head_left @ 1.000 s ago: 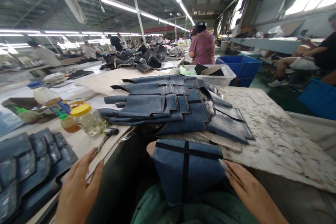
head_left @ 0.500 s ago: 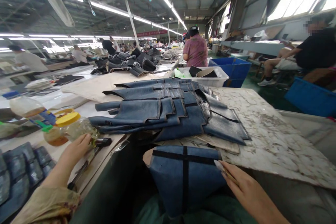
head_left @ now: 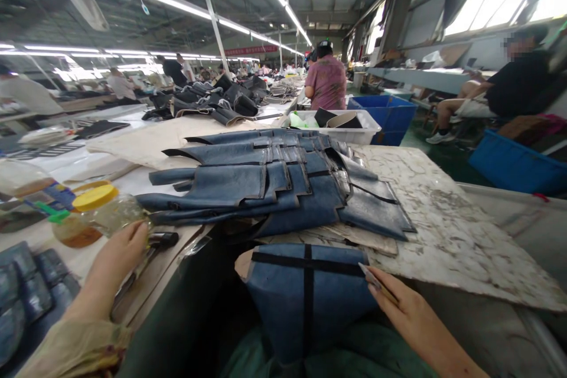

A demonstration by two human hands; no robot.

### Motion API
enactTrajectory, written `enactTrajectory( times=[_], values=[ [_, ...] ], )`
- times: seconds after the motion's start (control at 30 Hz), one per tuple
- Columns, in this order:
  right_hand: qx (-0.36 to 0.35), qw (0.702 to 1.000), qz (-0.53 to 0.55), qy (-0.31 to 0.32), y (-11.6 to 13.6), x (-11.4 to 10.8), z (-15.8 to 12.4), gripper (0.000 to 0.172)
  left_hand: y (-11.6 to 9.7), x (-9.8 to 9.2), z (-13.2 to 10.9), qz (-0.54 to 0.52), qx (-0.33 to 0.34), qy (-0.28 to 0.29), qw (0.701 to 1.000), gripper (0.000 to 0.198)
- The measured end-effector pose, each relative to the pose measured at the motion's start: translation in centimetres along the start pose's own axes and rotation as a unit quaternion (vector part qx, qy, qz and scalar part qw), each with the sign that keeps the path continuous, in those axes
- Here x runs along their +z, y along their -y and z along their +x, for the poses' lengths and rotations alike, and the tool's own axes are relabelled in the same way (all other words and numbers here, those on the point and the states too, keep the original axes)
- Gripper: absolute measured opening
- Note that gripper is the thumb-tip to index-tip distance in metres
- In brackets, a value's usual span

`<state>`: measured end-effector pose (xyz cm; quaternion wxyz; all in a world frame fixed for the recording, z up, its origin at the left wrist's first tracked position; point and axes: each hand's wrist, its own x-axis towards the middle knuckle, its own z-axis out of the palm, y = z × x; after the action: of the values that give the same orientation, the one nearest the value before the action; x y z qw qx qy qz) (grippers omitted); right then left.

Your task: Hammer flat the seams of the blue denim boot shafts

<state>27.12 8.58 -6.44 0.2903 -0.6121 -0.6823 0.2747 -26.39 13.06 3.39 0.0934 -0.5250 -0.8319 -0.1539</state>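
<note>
A blue leather-like piece (head_left: 283,301) with crossing black strips is on my lap, its pale inner face showing at the left corner. At its right edge is my right hand (head_left: 401,301), closed around a thin pointed tool (head_left: 385,292) with a wooden-looking shaft. The tool's light tip touches or almost touches the black strip. On the table, my left hand (head_left: 121,254) is closed with bent fingers beside a clear jar with a yellow lid (head_left: 95,196). Close to those fingers lies a black-ended tool (head_left: 163,240), maybe a hammer. Whatever the left fingers grip is hidden.
Overlapping blue pieces (head_left: 248,183) cover the middle of the table. A marbled board (head_left: 443,218) extends right. Bottles of amber liquid (head_left: 75,233) stand left, above more blue pieces (head_left: 26,283). Farther back are a white bin (head_left: 367,124), blue bins (head_left: 392,118) and a co-worker (head_left: 326,80).
The view has turned slightly, so the scene sits farther left. My left hand has shifted a little rightward relative to the jar. My right hand keeps its place at the blue piece's edge.
</note>
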Motion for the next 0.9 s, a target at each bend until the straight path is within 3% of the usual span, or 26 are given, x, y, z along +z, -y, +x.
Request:
enactTrajectory(
  times=[0.13,0.2,0.3,0.4,0.47,0.57,0.77,0.9],
  values=[
    [0.064,0.992,0.103,0.030,0.4,0.0,0.4,0.052,-4.7,-0.5,-4.6,-0.100,0.082,-0.030,0.991,0.053],
    [0.069,0.990,0.115,0.043,0.4,-0.1,0.6,0.049,-8.1,0.5,-7.6,-0.171,0.146,0.003,0.974,0.050],
    [0.043,0.996,0.070,0.026,-0.1,-0.3,1.1,0.041,-12.8,3.6,-11.6,-0.237,0.181,0.048,0.953,0.041],
    [0.010,1.000,0.014,-0.015,-1.0,-0.5,1.3,0.037,-15.5,7.4,-14.1,-0.246,0.168,0.031,0.954,0.037],
    [0.001,1.000,-0.004,-0.010,-1.5,-0.6,1.3,0.037,-16.0,9.3,-14.9,-0.240,0.168,0.012,0.956,0.037],
    [0.032,0.999,0.004,0.010,-2.1,-0.5,1.2,0.040,-15.7,10.6,-15.2,-0.241,0.175,0.006,0.955,0.037],
    [0.130,0.985,0.111,0.008,-2.2,0.1,2.1,0.050,-15.3,10.7,-15.0,-0.251,0.146,0.004,0.957,0.043],
    [0.185,0.965,0.179,0.056,-1.9,0.5,2.2,0.042,-15.2,10.5,-14.7,-0.243,0.160,0.024,0.956,0.044]
  ],
)
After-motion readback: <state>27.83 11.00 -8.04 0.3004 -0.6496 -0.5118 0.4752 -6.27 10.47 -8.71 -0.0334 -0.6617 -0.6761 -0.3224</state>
